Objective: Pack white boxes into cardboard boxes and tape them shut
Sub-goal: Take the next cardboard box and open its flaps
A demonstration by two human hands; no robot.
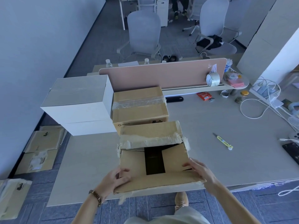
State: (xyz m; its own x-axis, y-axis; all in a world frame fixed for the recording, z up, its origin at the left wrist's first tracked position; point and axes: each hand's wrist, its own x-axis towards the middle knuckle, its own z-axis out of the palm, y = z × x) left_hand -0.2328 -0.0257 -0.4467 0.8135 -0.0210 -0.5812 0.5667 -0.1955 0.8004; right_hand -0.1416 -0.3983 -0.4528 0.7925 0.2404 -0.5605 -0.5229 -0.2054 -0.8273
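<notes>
an open cardboard box [155, 157] sits at the near edge of the pale desk [210, 126], its near flap hanging slightly past the edge. it is plain brown, creased and worn, with ragged strips of old clear tape curling off the far flap and off the corners. the far flap folds partly over the opening, the two side flaps lie down inside, and between them a dark rectangular gap shows the box's interior; what is in there cannot be made out.

the left hand [116, 177] grips the near-left corner of the box, thumb curled over the top of the flap and fingers wrapped beneath its edge. a beaded bracelet [95, 197] circles that wrist. the right hand [199, 169] lies on the near-right part of the flap, fingers fairly straight and close together, pressing down on the cardboard.

just beyond the open box stands a sealed cardboard box [140, 107], taped across its top seam with clear tape and printed "pico" on its front. touching its left side is a stack of two large white boxes [80, 104], plain and clean, near the desk's left edge.

a roll of clear tape [212, 79] leans against the pink divider panel [161, 75] at the back. a yellow utility knife [223, 141] lies on the desk to the right of the open box. flattened cardboard [42, 151] lies on the floor to the left.
</notes>
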